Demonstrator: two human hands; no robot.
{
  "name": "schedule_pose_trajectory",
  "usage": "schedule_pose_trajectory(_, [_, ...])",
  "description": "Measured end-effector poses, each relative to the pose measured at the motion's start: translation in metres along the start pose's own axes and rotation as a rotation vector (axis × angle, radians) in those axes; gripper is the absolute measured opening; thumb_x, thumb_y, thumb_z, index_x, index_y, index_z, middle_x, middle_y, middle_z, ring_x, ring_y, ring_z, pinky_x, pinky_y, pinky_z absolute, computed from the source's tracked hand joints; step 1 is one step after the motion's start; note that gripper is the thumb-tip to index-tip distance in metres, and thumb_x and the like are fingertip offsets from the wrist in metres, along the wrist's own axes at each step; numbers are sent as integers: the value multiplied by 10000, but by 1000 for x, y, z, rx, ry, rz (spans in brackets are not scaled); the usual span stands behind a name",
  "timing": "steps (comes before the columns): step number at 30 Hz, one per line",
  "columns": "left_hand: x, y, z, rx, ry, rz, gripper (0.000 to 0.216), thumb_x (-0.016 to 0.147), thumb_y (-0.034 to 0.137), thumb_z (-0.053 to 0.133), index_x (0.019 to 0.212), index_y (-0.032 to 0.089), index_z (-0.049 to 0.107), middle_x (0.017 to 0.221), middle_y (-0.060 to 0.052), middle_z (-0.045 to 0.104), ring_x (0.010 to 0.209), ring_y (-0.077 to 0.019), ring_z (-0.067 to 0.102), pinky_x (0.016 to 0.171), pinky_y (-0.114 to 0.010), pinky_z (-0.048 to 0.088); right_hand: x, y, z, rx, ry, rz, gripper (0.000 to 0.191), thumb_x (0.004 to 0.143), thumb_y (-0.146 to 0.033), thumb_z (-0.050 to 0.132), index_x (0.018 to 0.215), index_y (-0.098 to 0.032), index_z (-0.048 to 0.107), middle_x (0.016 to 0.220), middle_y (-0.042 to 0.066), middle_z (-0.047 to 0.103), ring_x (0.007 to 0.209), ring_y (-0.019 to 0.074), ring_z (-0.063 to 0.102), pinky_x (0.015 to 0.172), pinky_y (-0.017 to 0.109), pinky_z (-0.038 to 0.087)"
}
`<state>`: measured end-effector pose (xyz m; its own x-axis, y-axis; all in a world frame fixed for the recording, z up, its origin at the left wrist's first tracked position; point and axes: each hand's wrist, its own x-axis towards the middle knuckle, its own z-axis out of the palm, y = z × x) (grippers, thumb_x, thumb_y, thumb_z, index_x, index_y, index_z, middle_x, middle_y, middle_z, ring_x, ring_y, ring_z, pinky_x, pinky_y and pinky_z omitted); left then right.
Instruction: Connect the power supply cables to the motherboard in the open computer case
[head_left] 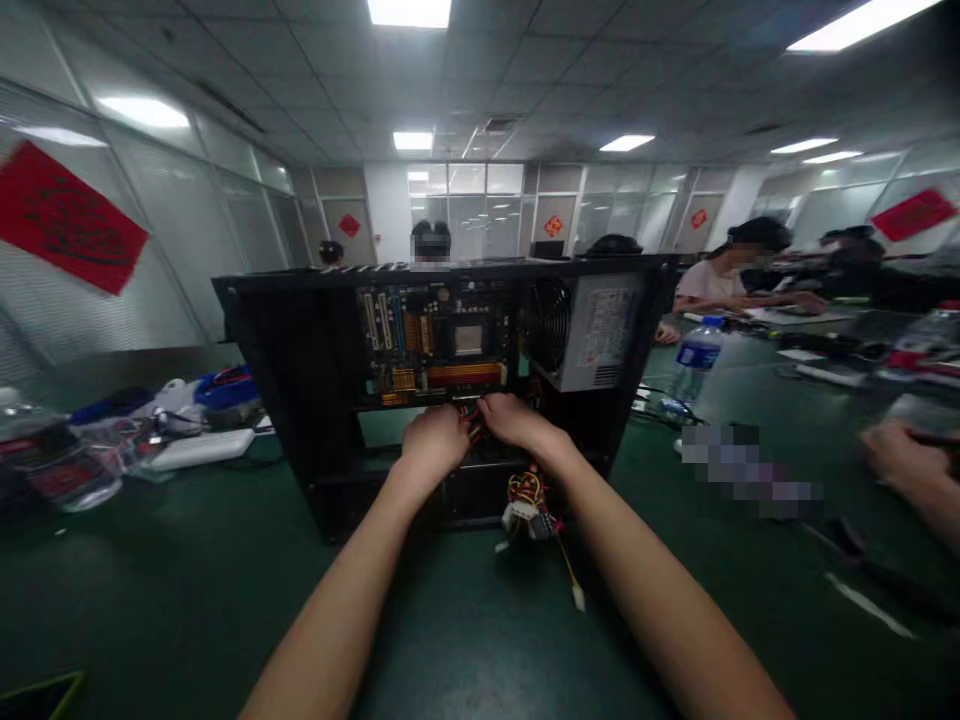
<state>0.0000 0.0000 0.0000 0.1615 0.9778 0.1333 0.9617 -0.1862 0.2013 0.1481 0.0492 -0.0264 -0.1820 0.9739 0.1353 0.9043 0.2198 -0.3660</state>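
Observation:
An open black computer case (300,340) stands on the green table (187,590) in front of me. Inside it I see a motherboard (435,345) and a grey power supply (592,335) with a fan. My left hand (433,440) and my right hand (514,418) reach in just below the motherboard, fingers curled around a bundle of red, yellow and black power cables (472,420). More of these cables with white connectors (529,510) hang out over the case's lower edge onto the table.
A water bottle (694,365) stands right of the case. Bags, a white box (202,448) and clutter lie at the left. Another person's hand (904,460) rests at the right edge. Other people sit at the table behind.

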Motion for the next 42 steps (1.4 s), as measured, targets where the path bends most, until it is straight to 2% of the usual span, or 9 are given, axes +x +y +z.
schedule_pose_trajectory(7, [-1,-1,1,5,18,3,340,945,342,464,1051,149,723,1077,-197,750,1031,-363,717,840,-440,569,-5,3,-3,-9,-7,6,342,1008,-158,381,1105,-111,706,1163,199,726,1056,260,708,750,255,446])
schedule_pose_trajectory(17, [1,3,4,35,76,18,334,949,314,479,1071,144,739,1027,-197,755,983,-358,730,818,-442,582,-7,-1,-5,-35,-28,22,316,1010,-173,426,1077,-128,732,1170,196,726,1087,257,706,824,255,463])
schedule_pose_trajectory(23, [2,4,6,48,90,23,348,956,293,465,1042,102,743,1011,-233,744,971,-378,729,805,-453,578,-11,-4,-9,-64,37,37,350,1039,-219,383,1121,-133,712,1165,191,726,1092,265,701,818,272,461])
schedule_pose_trajectory(28, [3,3,8,10,92,46,346,958,275,464,1054,104,748,1019,-232,747,955,-360,731,785,-416,563,-12,-10,-14,-107,53,46,332,1022,-199,401,1105,-149,719,1160,178,730,1061,269,710,798,281,463])
schedule_pose_trajectory(34, [16,-10,-1,-67,77,121,402,1004,363,444,980,156,787,1025,-155,775,993,-262,723,855,-313,521,-11,-10,-15,-134,35,44,331,1023,-198,415,1142,-148,720,1162,179,728,1089,250,701,825,260,463])
schedule_pose_trajectory(37, [21,-22,-11,-58,106,98,359,996,299,462,1036,146,784,1083,-148,770,1061,-256,701,899,-303,500,-12,-9,-14,-135,31,35,334,1028,-198,413,1154,-149,718,1168,180,725,1102,246,697,831,255,463])
schedule_pose_trajectory(42, [26,-30,-17,-35,106,88,321,980,282,500,1070,156,780,1061,-137,774,1035,-249,706,872,-295,501,-12,-11,-15,-147,29,32,329,1014,-190,415,1123,-154,723,1159,182,727,1067,260,710,809,273,472])
